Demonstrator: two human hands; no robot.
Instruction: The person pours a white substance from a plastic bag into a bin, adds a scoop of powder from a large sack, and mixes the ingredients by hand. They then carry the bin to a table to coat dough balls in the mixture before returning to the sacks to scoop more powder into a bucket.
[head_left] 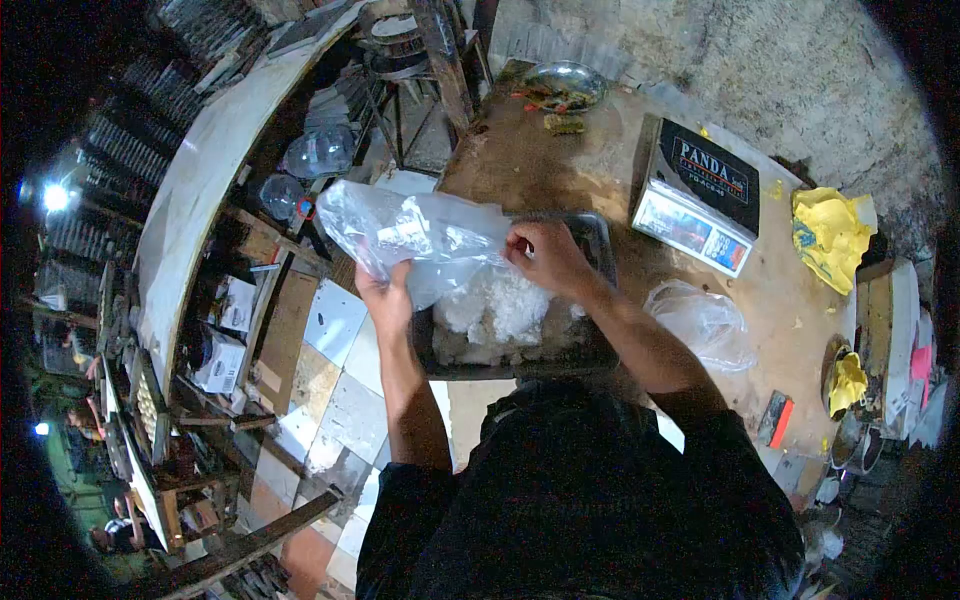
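A clear plastic bag [420, 225] is stretched between my two hands, its surface wrinkled and shiny. My left hand [384, 285] grips its lower left part, thumb up against the film. At the bag's right end the fingers of my right hand [545, 257] are pinched together on the edge. Below both hands is a dark rectangular tray [603, 345] at the table's near edge. White fluffy clumps [505, 308] lie in it, over a layer of greyish material. The bag covers the tray's far left part.
On the brown table [560, 185] stand a black PANDA box [705, 165] and a round glass dish [565, 85]. Crumpled yellow paper [832, 240], another clear bag [705, 325] and a red-edged block [775, 418] lie to the right. Large plastic bottles [318, 152] stand left, beside shelves.
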